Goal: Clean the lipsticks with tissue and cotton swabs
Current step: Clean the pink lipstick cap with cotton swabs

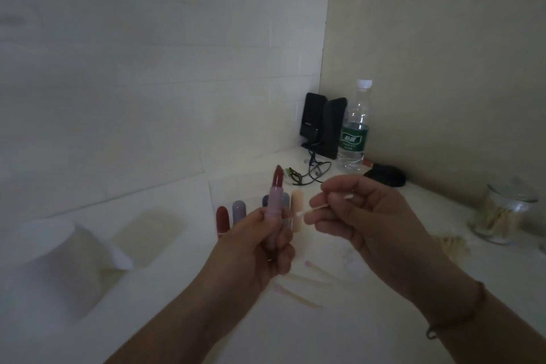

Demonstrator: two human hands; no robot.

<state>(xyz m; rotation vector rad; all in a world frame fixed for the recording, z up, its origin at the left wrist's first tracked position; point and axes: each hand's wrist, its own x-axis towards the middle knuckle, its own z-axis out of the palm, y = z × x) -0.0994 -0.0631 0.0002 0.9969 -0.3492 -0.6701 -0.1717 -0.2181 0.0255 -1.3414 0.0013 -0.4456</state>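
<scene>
Left hand (260,245) grips an open lipstick (276,195) upright; right hand (363,221) pinches a cotton swab (322,206) beside it; jar (506,210) holds swabs.

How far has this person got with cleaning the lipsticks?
Two pink-stained cotton swabs lie used on the white table, so some cleaning looks done. In hand: the left hand holds an open dark red lipstick, the right hand pinches a fresh swab. The capped lipsticks standing behind may remain.
</scene>
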